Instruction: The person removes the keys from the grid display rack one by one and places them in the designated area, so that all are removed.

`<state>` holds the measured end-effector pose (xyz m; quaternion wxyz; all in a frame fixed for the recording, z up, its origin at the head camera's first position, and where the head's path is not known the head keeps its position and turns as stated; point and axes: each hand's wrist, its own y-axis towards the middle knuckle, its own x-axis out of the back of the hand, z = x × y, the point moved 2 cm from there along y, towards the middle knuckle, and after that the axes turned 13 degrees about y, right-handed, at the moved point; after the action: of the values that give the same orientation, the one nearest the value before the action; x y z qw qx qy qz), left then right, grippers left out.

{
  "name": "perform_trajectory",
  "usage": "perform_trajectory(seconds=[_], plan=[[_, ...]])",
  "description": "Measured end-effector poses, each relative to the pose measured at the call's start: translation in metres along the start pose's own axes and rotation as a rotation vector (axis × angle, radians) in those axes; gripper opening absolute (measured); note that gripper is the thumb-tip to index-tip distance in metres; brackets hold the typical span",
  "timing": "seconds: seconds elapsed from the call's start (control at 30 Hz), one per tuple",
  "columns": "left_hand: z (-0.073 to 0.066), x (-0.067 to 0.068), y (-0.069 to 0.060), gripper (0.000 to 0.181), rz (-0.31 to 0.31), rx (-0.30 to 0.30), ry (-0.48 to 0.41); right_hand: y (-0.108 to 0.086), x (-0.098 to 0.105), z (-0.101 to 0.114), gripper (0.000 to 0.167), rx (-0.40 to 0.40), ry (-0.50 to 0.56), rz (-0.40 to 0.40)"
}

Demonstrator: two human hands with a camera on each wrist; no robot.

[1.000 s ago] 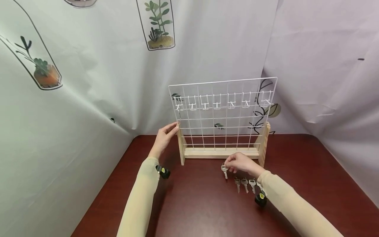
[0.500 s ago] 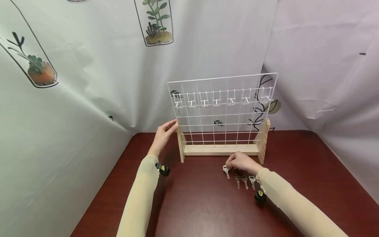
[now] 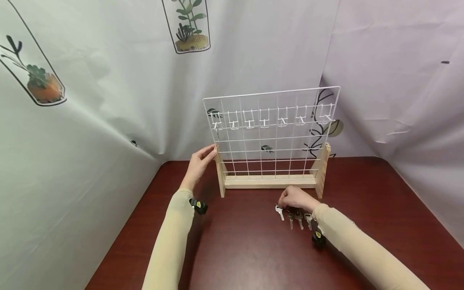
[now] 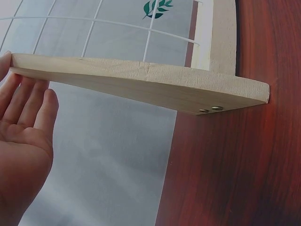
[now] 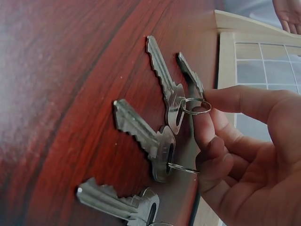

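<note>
My left hand [image 3: 197,165] holds the top of the left wooden post [image 4: 136,73] of a white wire grid rack [image 3: 268,139], thumb on one side and fingers on the other. My right hand [image 3: 295,198] is low in front of the rack, pinching a silver key [image 3: 280,212] at its head end between thumb and index finger. Beside that key, in the right wrist view, further keys with split rings lie on the table: one key [image 5: 164,80] close by, another key [image 5: 146,141], and a third key [image 5: 120,202].
Several white hooks [image 3: 264,122] line the upper part of the grid. A thin metal piece [image 3: 218,136] hangs below the leftmost hook. The rack's wooden base bar [image 3: 270,182] stands on the dark red table [image 3: 246,245]. A printed white curtain [image 3: 152,80] surrounds the back and left side.
My right hand has moved the pinched key slightly to the right, closer to the row of keys. The head view has tilted down a little. My left hand stays on the post.
</note>
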<state>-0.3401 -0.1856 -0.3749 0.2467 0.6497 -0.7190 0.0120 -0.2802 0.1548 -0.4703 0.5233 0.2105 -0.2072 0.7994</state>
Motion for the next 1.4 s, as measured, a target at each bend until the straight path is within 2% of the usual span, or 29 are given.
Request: perform_trajectory(seconds=[0.6,0.73,0.9,1.27,1.4], plan=[[-0.007,0.006,0.005,0.042,-0.020,-0.038,-0.017,-0.001,0.004,0.014,0.004,-0.025,-0.094,0.051],[-0.007,0.007,0.005,0.042,-0.019,-0.028,-0.024,-0.002,0.003,0.015,0.004,-0.048,-0.121,0.062],[-0.007,0.007,0.004,0.042,-0.018,-0.025,-0.019,-0.003,0.003,0.018,0.004,-0.039,-0.146,0.065],[-0.002,0.004,0.000,0.042,-0.010,-0.018,-0.028,-0.005,0.002,0.013,0.008,-0.045,-0.124,0.097],[0.000,0.000,-0.001,0.042,-0.003,-0.019,-0.039,-0.006,0.006,0.009,0.009,-0.015,-0.101,0.104]])
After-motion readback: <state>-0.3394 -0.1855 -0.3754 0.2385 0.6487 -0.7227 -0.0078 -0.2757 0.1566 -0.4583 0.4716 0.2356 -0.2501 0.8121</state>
